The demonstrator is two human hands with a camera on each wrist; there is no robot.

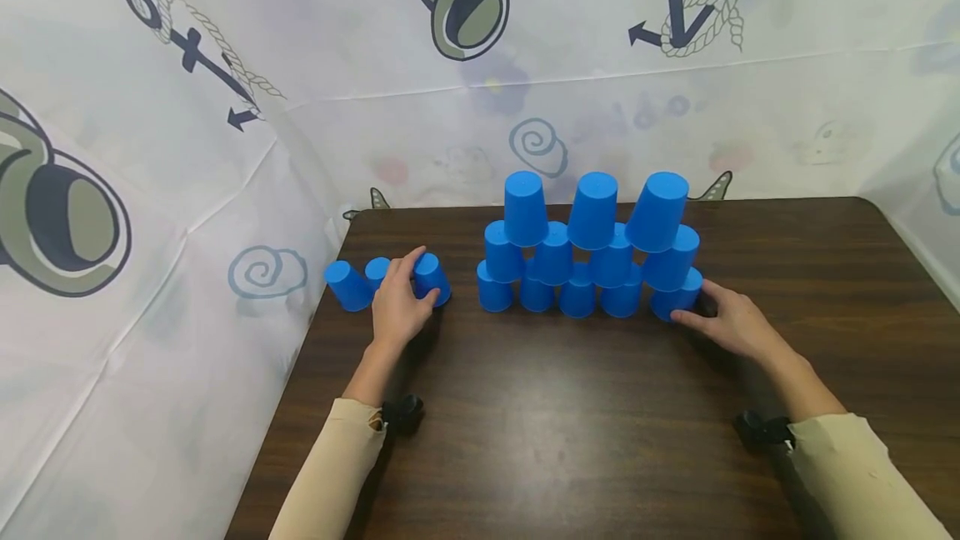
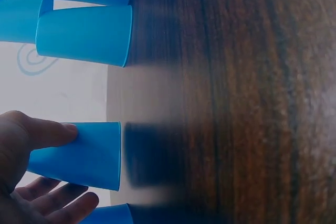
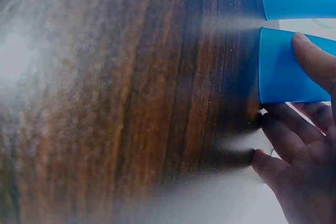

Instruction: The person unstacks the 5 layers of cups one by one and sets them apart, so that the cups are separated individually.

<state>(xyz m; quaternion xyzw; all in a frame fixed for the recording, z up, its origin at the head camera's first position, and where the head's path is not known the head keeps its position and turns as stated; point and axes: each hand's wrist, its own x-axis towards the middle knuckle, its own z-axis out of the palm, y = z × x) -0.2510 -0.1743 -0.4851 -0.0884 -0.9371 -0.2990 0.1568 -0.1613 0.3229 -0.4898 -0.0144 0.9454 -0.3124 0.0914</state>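
1. Here's the left hand (image 1: 401, 307), thumb on one side and fingers around the other, gripping a single blue plastic cup (image 1: 432, 280), turned upside down; whether its rim touches the table (image 1: 510, 423) is hard to tell.
2. Just left of that hand, two more upturned cups: the nearer cup (image 1: 375, 267), partly hidden behind the fingers, and the outer cup (image 1: 348, 287).
3. Over to the right hand (image 1: 738, 325), and it's holding the end cup (image 1: 675, 297) of the bottom row, thumb across the near side, fingers at the far side.
4. Left of the right hand stands the blue cup pyramid (image 1: 553, 255), between both hands: five along the bottom, four in the middle, three on top, every one mouth down!
5. Below each hand, a cream sleeve (image 1: 330, 473) and a black wrist device (image 1: 404, 414).
6. Beyond both hands hangs an anchor-printed sheet (image 1: 420, 132).
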